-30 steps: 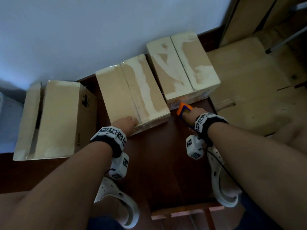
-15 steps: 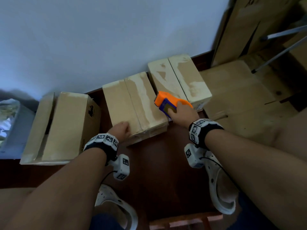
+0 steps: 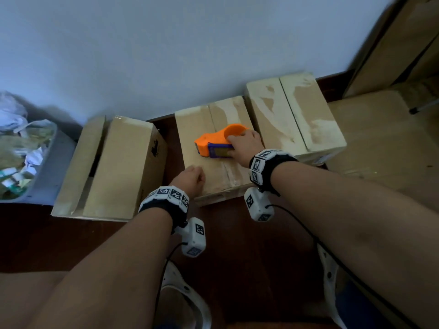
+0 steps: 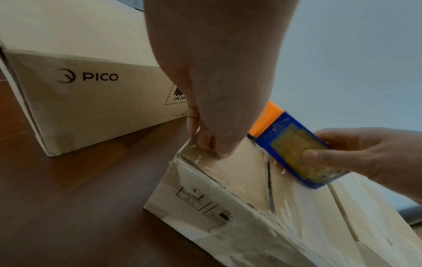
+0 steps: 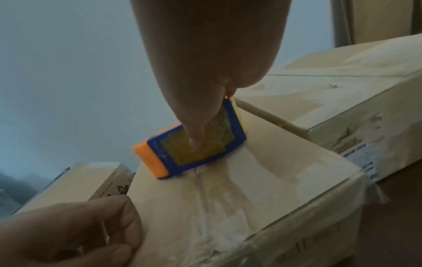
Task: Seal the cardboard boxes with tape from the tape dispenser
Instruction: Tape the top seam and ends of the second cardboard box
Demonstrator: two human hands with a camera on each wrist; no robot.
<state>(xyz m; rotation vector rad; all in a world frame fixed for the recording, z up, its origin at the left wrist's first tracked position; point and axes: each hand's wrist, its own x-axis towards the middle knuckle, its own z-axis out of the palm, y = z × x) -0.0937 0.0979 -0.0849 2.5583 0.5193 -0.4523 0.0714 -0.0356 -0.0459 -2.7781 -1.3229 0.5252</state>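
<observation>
Three cardboard boxes sit on the dark wooden floor.

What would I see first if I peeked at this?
The bright orange tape dispenser, gripped by the right hand on top of the middle box. The left hand rests on that box's near corner, and another box stands on the right.

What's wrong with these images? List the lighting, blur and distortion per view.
Head view: dim, wide-angle bending at the edges, bin smeared. Left wrist view: left hand looms large and dark, tape dispenser slightly soft. Right wrist view: murky, right hand oversized, middle box grainy.
</observation>
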